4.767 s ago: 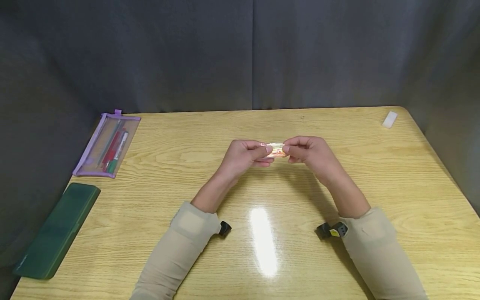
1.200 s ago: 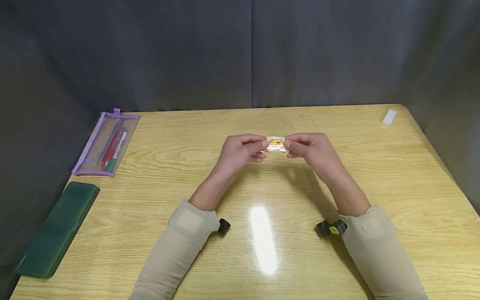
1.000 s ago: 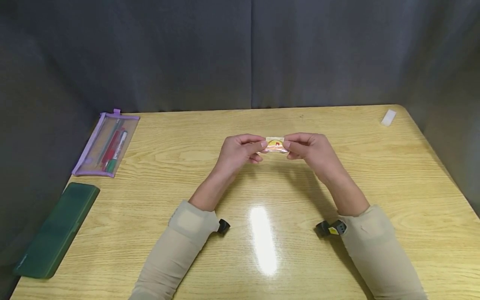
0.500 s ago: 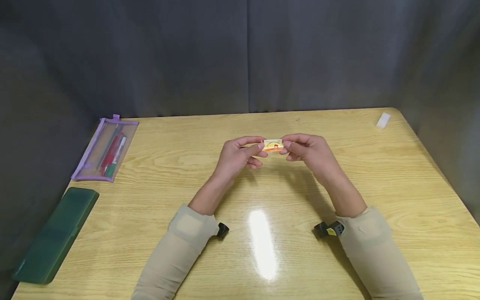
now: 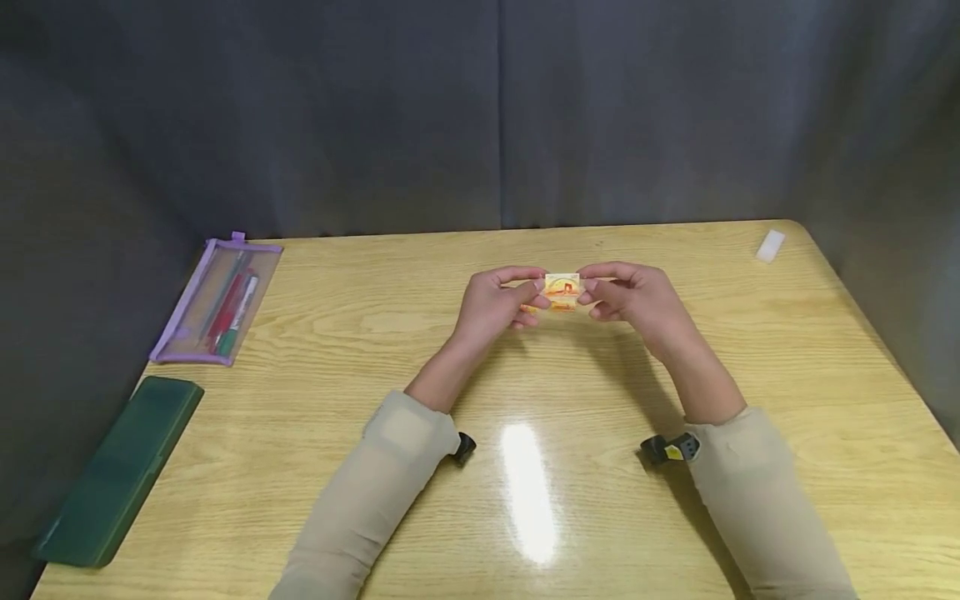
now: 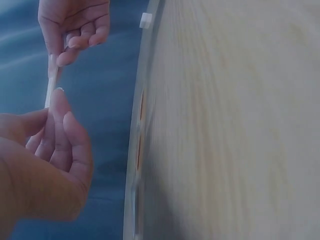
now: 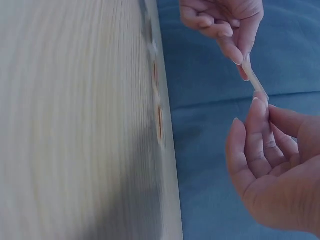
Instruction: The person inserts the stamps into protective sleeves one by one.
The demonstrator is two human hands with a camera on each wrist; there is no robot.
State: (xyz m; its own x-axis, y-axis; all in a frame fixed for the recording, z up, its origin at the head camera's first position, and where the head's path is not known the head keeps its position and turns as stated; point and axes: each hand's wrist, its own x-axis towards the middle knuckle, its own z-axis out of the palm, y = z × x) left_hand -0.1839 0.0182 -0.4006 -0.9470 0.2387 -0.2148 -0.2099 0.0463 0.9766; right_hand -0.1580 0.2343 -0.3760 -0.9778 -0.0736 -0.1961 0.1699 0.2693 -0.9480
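Note:
Between both hands a small, shiny yellow-and-orange printed wrapper (image 5: 562, 285) is held up above the table. My left hand (image 5: 491, 308) pinches its left edge between thumb and index finger. The right edge is pinched by the thumb and index finger of my right hand (image 5: 637, 300). A lower yellow-orange part shows beneath the left fingers, as if folded. In the left wrist view the wrapper (image 6: 50, 90) appears edge-on as a thin pale strip; the right wrist view shows the same wrapper (image 7: 257, 82) slightly bent. The fingers cover its ends.
At the far right corner lies a white block (image 5: 770, 246), like an eraser. On the left are a purple-edged mesh pouch (image 5: 202, 308) with pens inside and a dark green case (image 5: 123, 467). A dark curtain (image 5: 360, 117) hangs behind the wooden table (image 5: 450, 517).
The wrapper has turned from a narrow, glinting strip to show more of its printed face, with a lower part now visible. In the last half second both hands shifted slightly right with it.

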